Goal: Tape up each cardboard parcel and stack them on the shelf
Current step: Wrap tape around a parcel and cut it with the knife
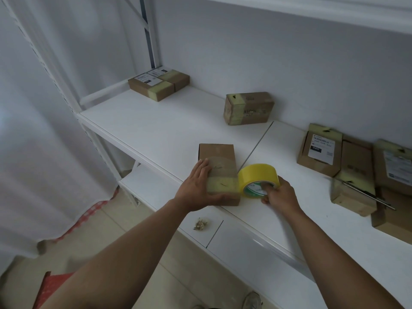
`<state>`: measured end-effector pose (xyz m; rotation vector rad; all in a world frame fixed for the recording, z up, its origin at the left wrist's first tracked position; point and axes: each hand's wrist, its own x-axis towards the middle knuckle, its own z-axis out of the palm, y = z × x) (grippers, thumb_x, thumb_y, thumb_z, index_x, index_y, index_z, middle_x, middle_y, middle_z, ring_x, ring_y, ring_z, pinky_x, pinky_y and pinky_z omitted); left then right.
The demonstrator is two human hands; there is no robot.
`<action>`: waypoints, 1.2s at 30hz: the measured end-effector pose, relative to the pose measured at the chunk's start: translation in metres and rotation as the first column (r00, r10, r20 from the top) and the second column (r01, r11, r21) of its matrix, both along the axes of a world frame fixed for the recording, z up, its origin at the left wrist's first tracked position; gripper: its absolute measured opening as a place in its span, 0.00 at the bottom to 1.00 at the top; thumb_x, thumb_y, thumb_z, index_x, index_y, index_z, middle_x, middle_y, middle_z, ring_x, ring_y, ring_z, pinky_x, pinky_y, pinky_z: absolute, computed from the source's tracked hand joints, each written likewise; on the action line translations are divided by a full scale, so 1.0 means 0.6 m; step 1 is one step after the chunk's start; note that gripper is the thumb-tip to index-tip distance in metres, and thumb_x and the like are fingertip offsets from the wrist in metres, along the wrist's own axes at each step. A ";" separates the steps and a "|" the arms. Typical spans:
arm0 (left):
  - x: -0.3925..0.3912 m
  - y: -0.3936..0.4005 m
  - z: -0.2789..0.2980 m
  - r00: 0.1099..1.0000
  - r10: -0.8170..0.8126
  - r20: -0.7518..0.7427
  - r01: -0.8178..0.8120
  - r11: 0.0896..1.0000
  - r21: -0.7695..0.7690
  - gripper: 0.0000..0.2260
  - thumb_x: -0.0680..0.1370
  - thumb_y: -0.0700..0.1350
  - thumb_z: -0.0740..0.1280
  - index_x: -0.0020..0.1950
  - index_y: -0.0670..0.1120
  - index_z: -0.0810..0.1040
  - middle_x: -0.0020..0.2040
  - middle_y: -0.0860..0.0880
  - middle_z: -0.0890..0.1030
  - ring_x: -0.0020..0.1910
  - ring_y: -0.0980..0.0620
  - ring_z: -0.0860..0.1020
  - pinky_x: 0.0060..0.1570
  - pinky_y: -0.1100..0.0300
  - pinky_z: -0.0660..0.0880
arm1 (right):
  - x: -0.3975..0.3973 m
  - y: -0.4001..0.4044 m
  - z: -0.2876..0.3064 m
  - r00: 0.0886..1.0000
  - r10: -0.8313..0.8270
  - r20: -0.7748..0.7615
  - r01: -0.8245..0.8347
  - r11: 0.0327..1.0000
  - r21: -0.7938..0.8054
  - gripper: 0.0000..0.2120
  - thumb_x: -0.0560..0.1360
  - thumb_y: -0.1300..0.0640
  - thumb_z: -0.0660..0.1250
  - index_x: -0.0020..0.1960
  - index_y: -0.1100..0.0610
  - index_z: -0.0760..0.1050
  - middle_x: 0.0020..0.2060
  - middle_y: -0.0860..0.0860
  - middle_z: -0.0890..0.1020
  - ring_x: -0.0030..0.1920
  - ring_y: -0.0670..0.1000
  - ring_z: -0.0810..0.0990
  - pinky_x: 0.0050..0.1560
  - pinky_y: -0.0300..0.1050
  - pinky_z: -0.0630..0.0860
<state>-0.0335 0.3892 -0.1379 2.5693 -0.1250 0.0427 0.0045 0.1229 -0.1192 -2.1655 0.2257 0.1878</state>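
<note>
The left hand [199, 186] pressed flat on the parcel [219, 173], its long axis pointing away, while the right hand [281, 195] gripped the tape roll [258, 179] touching the parcel's right side

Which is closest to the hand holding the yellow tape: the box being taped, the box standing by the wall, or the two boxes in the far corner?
From the right hand:
1. Box being taped, just left.
2. Box by the wall, behind.
3. Corner boxes, far left.
</note>
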 end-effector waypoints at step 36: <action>0.048 -0.093 0.032 0.987 0.077 -0.139 -0.030 0.950 0.312 0.36 0.82 0.65 0.47 0.81 0.44 0.43 0.81 0.38 0.41 0.79 0.38 0.38 0.78 0.44 0.40 | 0.003 -0.020 -0.009 0.998 0.063 -0.029 -0.066 0.991 -0.116 0.09 0.74 0.53 0.67 0.53 0.53 0.73 0.45 0.56 0.82 0.45 0.59 0.82 0.49 0.59 0.81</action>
